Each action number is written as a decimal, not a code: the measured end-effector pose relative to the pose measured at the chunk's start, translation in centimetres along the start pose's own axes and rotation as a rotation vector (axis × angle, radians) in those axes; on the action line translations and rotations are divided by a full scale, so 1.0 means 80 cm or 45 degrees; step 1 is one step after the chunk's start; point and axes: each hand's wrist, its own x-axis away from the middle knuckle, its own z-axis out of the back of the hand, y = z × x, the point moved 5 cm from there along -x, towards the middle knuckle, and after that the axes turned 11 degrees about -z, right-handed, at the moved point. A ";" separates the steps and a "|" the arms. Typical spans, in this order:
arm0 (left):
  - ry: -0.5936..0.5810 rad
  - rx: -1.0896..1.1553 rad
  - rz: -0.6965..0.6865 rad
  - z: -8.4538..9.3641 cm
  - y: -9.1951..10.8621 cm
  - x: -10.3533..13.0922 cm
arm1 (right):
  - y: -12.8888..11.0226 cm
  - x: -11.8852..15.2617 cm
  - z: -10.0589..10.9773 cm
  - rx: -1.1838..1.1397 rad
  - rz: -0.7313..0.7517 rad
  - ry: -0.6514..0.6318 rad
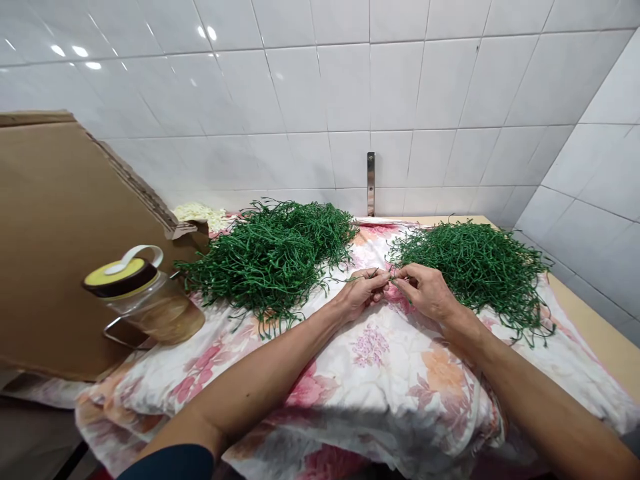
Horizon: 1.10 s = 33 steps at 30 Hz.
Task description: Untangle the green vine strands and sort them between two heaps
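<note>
My left hand (366,292) and my right hand (426,288) meet above the middle of the cloth, fingertips nearly touching. Both are closed in a pinch on a thin green stem (391,277), mostly covered by the fingers. Left of my hands lies a big tangled heap of similar green stems (280,250), thin and curly with small knobbed ends. A second green heap (475,263) spreads just beyond my right hand and wrist. Whether the pieces are plastic or plant, I cannot tell.
A floral cloth (370,387) covers the table. On the left stand a plastic jar (165,310) of brownish liquid with a yellow-topped lid and a large cardboard box (65,247). Small whitish pieces (200,215) lie behind. A metal bracket (371,183) is on the tiled wall.
</note>
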 end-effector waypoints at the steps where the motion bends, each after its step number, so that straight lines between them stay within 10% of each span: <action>1: 0.002 0.000 -0.008 0.000 0.000 0.000 | -0.001 0.000 0.000 0.004 -0.005 0.004; 33: -0.032 -0.247 -0.176 -0.009 0.025 0.000 | -0.015 -0.007 0.010 -0.161 0.110 0.068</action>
